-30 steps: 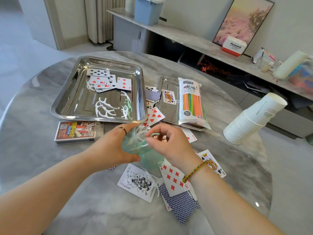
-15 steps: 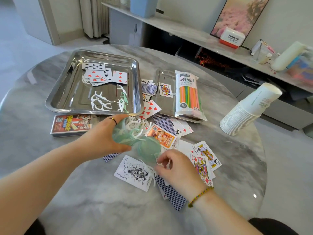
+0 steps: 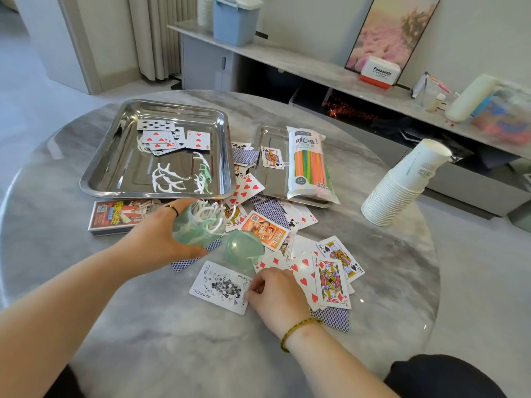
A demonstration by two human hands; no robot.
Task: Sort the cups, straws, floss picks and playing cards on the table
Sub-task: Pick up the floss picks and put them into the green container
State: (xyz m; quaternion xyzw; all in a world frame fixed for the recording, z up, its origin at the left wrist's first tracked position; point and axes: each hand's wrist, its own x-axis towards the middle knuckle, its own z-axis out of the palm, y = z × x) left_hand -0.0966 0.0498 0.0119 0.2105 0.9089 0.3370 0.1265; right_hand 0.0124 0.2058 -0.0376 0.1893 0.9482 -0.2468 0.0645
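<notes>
My left hand [image 3: 161,237] grips a translucent green container [image 3: 195,228] stuffed with white and green floss picks; its round green lid [image 3: 244,251] lies beside it on the cards. My right hand [image 3: 275,291] rests on the table with curled fingers pinching at something small by the joker card [image 3: 221,287]; what it pinches is hidden. Loose playing cards [image 3: 333,280] lie scattered around. The large steel tray [image 3: 100,173] holds several cards and floss picks. A bag of coloured straws [image 3: 310,165] lies on a smaller tray [image 3: 264,133]. A stack of white paper cups [image 3: 402,188] leans at right.
A playing-card box [image 3: 115,216] lies in front of the big tray. The round marble table's edge [image 3: 431,282] curves at right. A sideboard [image 3: 316,70] with a blue bin, a white box and bottles runs behind.
My right hand left the container's mouth and dropped to the table by the joker card. The lid now lies on the cards. My left hand keeps holding the container.
</notes>
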